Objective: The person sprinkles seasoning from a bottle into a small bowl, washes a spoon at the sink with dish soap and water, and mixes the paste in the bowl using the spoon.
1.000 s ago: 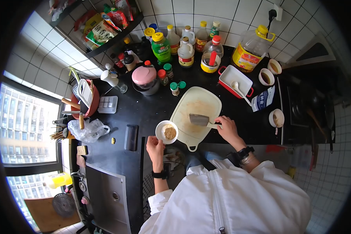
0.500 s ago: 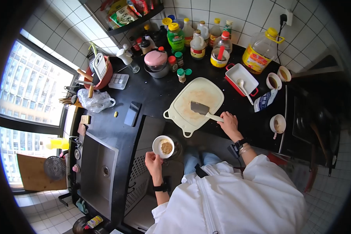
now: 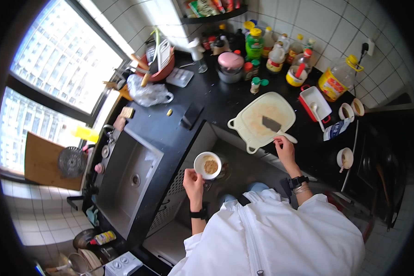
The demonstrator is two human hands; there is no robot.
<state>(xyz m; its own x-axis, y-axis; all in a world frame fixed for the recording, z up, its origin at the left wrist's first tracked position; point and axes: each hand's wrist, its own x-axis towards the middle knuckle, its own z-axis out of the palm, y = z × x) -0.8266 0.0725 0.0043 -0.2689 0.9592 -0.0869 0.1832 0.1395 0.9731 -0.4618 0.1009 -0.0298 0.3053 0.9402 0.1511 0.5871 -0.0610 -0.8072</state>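
My left hand (image 3: 193, 183) is closed on the rim of a small white bowl (image 3: 198, 160), which holds a brown and pale crumbly or powdery food. The bowl is held out over the floor gap in front of the counter. A cleaver (image 3: 272, 123) lies on the cream cutting board (image 3: 244, 112), its handle pointing right past the board's edge. Just below that handle hovers my right hand (image 3: 285, 151), fingers loosely bent and apart, with nothing visible in them. Pale reddish stains mark the board's surface.
The steel sink (image 3: 119, 184) is at left, beside a phone (image 3: 191, 116). Behind the board stand a pink-lidded pot (image 3: 230, 60), several bottles and a small spice jar (image 3: 255, 85). To the right are a red-and-white baking dish (image 3: 318, 102), a packet (image 3: 338, 130) and a white cup (image 3: 345, 158).
My right hand has let go of the cleaver's handle and drawn slightly back. My left hand still holds the bowl. The view has swung left, so things appear further right.
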